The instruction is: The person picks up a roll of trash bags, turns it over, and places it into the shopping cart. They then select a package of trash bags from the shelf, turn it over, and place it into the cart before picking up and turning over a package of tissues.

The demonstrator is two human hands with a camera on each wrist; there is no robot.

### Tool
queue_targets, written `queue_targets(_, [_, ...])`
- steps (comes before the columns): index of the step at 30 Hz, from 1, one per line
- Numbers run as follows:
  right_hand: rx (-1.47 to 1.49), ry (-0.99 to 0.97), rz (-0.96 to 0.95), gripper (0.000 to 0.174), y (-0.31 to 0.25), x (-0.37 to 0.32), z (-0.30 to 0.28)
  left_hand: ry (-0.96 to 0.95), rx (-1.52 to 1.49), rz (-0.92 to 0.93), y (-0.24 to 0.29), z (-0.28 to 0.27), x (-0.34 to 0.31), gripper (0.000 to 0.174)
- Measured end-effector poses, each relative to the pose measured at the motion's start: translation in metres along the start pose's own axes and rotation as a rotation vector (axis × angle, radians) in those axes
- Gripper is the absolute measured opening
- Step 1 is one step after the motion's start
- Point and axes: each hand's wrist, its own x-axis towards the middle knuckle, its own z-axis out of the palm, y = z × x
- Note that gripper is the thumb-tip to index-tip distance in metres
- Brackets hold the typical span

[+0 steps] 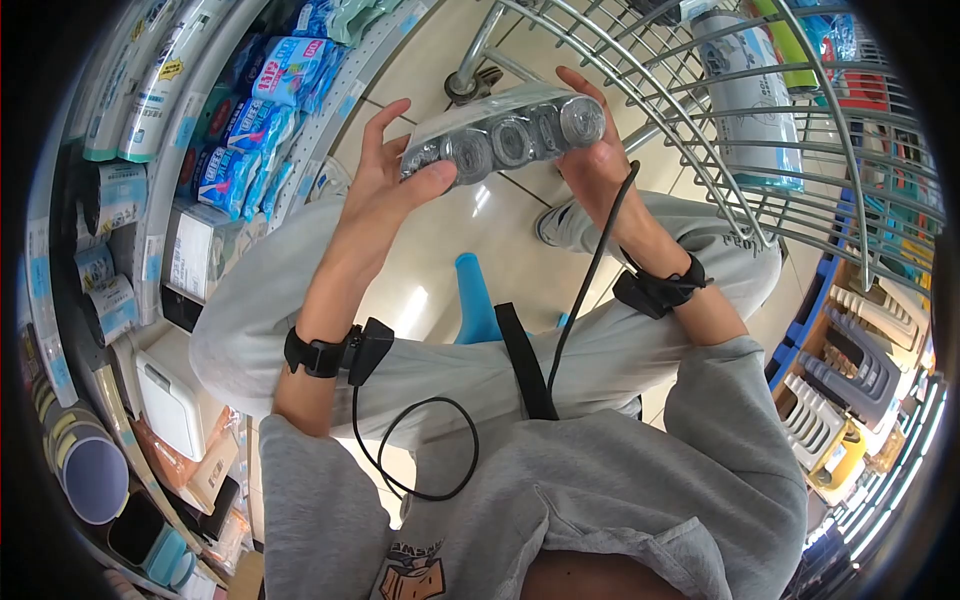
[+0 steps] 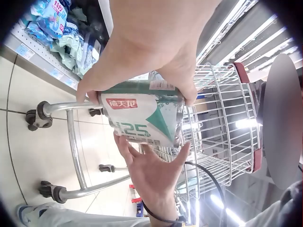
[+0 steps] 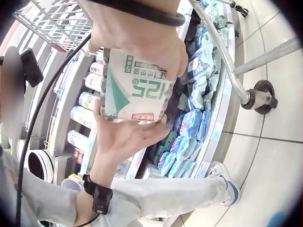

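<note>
A clear-wrapped pack of grey rolled bags point(image 1: 515, 135) is held up between both hands, its row of roll ends facing the head camera. My left hand point(image 1: 385, 185) grips one end, thumb over the rolls. At the other end my right hand point(image 1: 595, 165) holds on, thumb beneath the last roll and index finger raised behind. In the left wrist view, the pack's white and green label point(image 2: 137, 113) reads 125, with my left hand point(image 2: 147, 42) above and my right hand point(image 2: 154, 172) below. The right wrist view shows the same label point(image 3: 137, 90) between both hands.
A wire shopping cart point(image 1: 650, 80) stands at the upper right, holding a large wrapped roll point(image 1: 750, 110). Shelves with blue packets point(image 1: 290, 70) line the left side. A blue plastic object point(image 1: 473, 295) lies between the legs, and a black cable point(image 1: 597, 250) hangs by the right arm.
</note>
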Motion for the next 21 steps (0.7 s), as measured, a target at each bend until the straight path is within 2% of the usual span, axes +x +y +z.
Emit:
queue_targets(2, [0.111, 0.005, 0.048, 0.086, -0.0019, -0.0005, 0.0009, 0.011, -0.015, -0.001, -0.0034, -0.0006, 0.0014, 0.089])
queue_targets(6, [0.112, 0.023, 0.114, 0.083, -0.0063, -0.0037, 0.0028, 0.02, 0.006, 0.048, -0.0052, 0.0003, 0.0018, 0.089])
queue_targets(8, [0.004, 0.036, 0.178, 0.084, -0.0085, -0.0043, -0.0005, 0.024, 0.006, 0.048, -0.0053, 0.0, 0.0018, 0.09])
queue_targets(14, [-0.061, 0.038, 0.169, 0.088, -0.0086, -0.0038, -0.0022, 0.02, -0.012, 0.053, -0.0063, 0.0002, 0.0012, 0.088])
queue_targets(21, [-0.07, 0.032, 0.17, 0.085, -0.009, -0.005, -0.0017, -0.001, -0.044, 0.064, -0.007, 0.0008, 0.0003, 0.084])
